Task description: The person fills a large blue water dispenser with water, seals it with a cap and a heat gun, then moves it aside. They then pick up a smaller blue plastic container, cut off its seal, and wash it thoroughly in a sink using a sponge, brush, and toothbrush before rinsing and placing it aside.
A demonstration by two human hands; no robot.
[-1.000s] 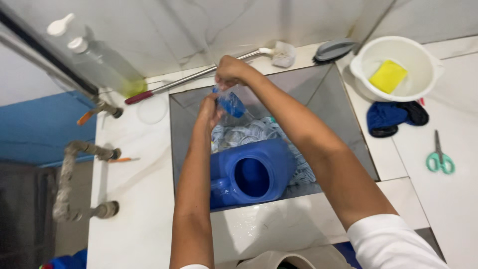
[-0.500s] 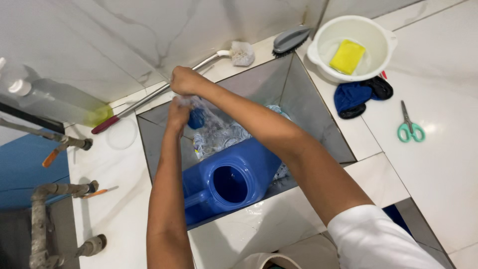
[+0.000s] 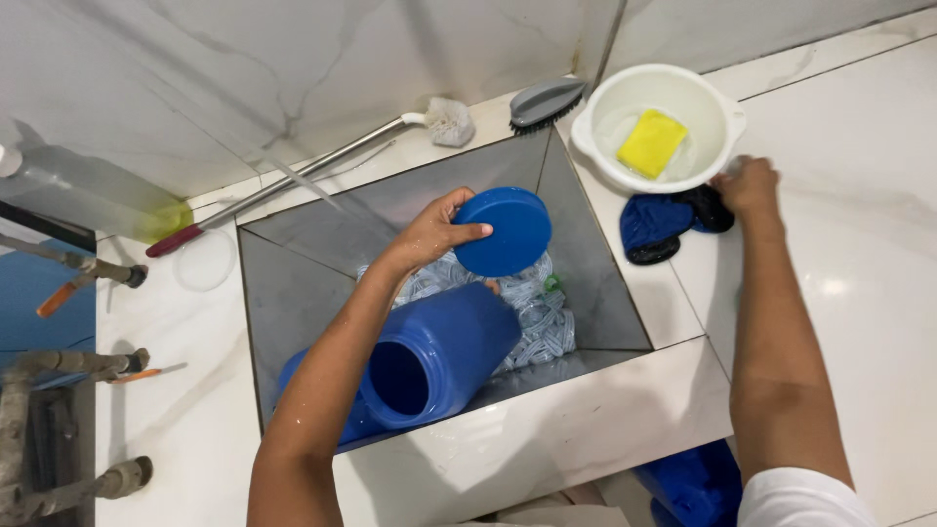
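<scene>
Sink: grey basin (image 3: 293,293) in white marble; blue jug (image 3: 444,356) lying inside
Left hand (image 3: 429,234): closed on blue lid (image 3: 503,231); keep fingers on its rim
Right hand (image 3: 747,185): at two o'clock, curled, touching dark cloth (image 3: 654,224) below white bowl (image 3: 595,122)

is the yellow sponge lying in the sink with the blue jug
No, the yellow sponge lies in the white bowl on the counter, outside the sink holding the blue jug.

I count one blue jar (image 3: 429,363), one blue lid (image 3: 508,232), one white bowl (image 3: 595,127), one yellow sponge (image 3: 652,142), two brushes (image 3: 545,101) and two hands (image 3: 429,232)
</scene>
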